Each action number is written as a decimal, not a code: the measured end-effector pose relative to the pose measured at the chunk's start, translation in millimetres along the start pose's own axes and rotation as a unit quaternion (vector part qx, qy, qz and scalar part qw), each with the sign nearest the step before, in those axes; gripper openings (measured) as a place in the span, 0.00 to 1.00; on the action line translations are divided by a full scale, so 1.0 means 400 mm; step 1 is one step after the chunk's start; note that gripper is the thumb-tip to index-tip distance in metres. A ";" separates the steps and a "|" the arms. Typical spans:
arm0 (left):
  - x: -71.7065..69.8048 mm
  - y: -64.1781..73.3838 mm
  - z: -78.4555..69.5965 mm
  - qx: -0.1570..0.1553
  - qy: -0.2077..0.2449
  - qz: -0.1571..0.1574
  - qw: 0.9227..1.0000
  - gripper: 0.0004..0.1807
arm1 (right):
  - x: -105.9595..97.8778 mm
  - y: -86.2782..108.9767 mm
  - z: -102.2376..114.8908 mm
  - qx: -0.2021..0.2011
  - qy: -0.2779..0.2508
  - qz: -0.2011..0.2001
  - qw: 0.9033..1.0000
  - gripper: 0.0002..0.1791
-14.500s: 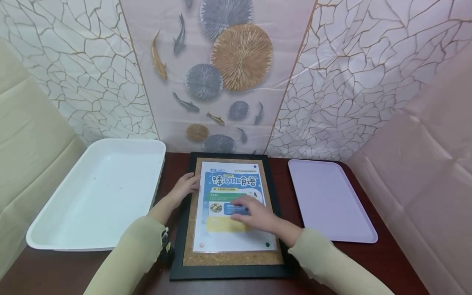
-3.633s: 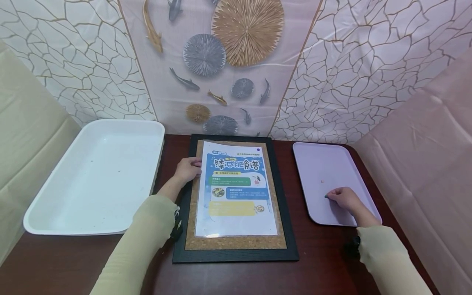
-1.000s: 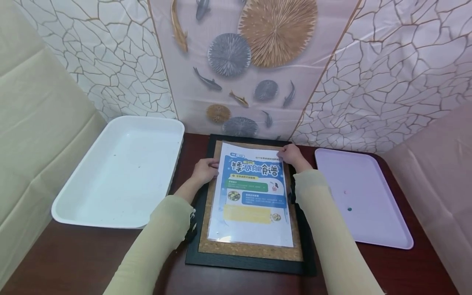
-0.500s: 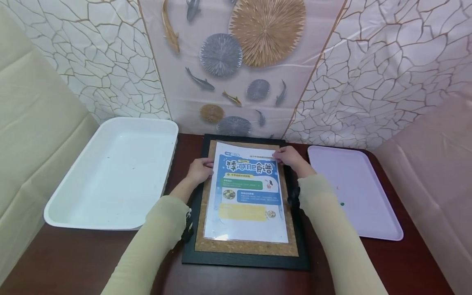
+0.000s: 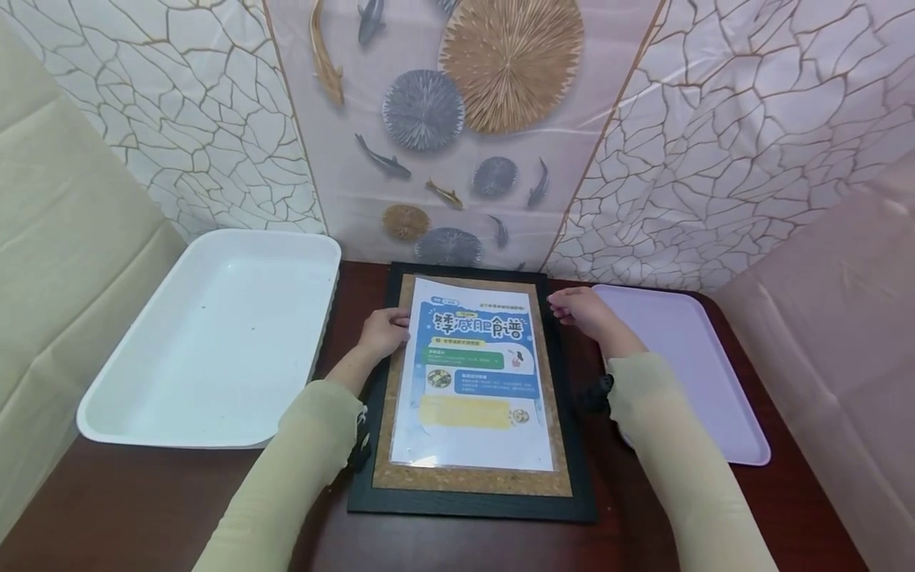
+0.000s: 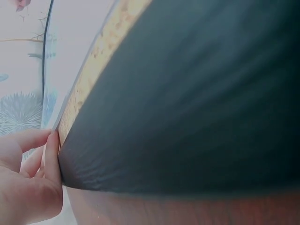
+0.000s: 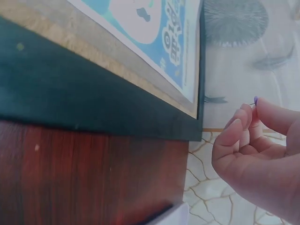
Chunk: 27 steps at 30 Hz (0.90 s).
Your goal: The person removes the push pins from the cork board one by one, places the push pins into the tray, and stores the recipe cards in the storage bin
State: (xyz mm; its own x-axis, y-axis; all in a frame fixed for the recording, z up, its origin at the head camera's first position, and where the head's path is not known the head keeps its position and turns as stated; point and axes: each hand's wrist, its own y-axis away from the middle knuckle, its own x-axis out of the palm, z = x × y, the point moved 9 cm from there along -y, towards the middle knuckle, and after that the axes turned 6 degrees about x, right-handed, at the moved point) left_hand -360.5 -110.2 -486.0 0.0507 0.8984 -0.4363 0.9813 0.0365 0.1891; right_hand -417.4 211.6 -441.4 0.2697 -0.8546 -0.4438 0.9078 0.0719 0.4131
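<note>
A laminated poster with Chinese lettering lies on a cork board in a black frame. At its left edge, my left hand pinches the sheet between thumb and fingers, as the left wrist view also shows. My right hand is just off the frame's upper right side. In the right wrist view, its thumb and fingertip hold a small purple-headed thumbtack with a thin pin. No tack shows at the poster's top right corner.
A deep white tray stands on the dark red table to the left. A flat lilac tray lies to the right, partly behind my right arm. Patterned cloth hangs close behind the board.
Earlier, green and pink tacks went from the poster's lower corners to the lilac tray. Just now my right hand has come away rightward from the top right corner with the purple thumbtack.
</note>
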 end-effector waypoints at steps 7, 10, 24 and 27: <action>0.000 0.000 0.005 -0.006 0.005 0.005 1.000 0.29 | -0.030 0.059 -0.019 -0.001 -0.034 0.025 0.999 0.09; -0.001 -0.002 -0.001 -0.004 0.005 0.011 1.000 0.29 | -0.043 0.086 -0.036 -0.001 -0.050 0.036 0.998 0.09; -0.005 0.004 -0.073 0.040 0.029 0.037 0.998 0.23 | -0.073 0.174 -0.071 -0.022 -0.102 0.061 0.993 0.13; -0.016 0.006 -0.095 0.053 0.041 0.016 0.998 0.23 | -0.085 0.190 -0.078 -0.027 -0.105 0.060 0.992 0.13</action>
State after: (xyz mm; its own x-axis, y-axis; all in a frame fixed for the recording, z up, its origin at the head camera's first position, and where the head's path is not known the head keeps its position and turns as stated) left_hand -365.7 -99.3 -449.2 0.0721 0.9311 -0.3575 0.9937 -0.0360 0.1064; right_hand -347.5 262.4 -419.7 0.3087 -0.9263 -0.2162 0.8906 0.2017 0.4076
